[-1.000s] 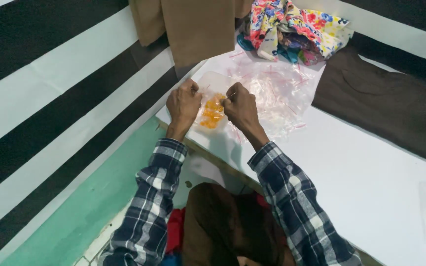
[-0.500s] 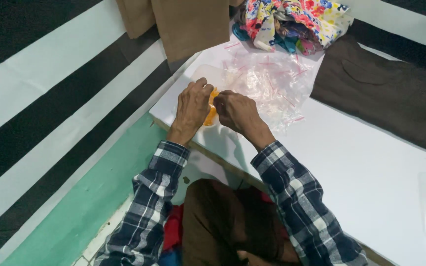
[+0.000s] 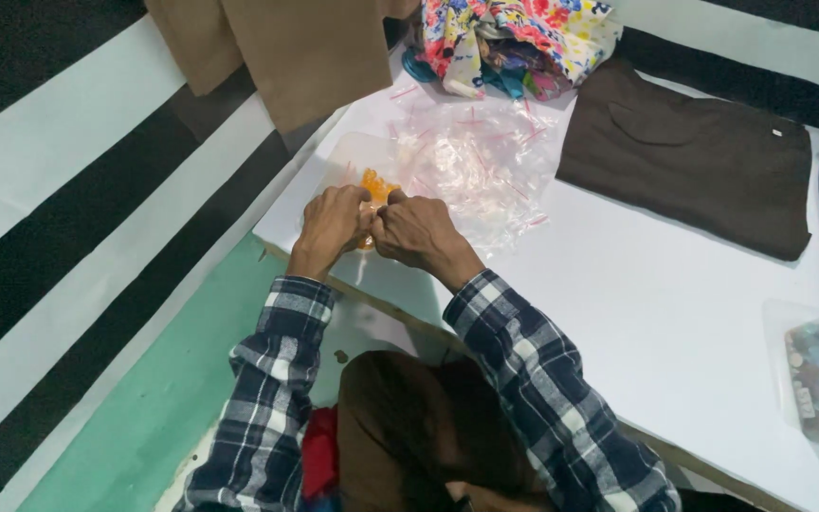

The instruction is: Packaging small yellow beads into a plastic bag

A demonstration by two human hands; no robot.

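Right now you are pinching a small clear bag with orange bits between both hands, a little left of the middle of the frame. Your left hand is curling over the left side of it, fingers together and clamped on the plastic. Your right hand is touching the left one, and its fingers are also squeezed shut on the bag. Most of the bag is hiding under your hands, so only a bit of orange is peeking out at the top.

You are working on the near left corner of the white table, very close to its edge. A good way is to keep the bag over the table, not past the edge, so nothing can drop to the green floor. Holding the bag gently and level looks wise too, because thin plastic slips and the little bits could spill.

Just above your hands, a pile of empty clear bags is lying loose. A folded brown cloth is sitting at the upper right, and a bright flowery cloth is bunched at the top. A tan cloth is hanging at the upper left. At the right edge, a bag of dark mixed bits is resting on the table, well apart from your hands.
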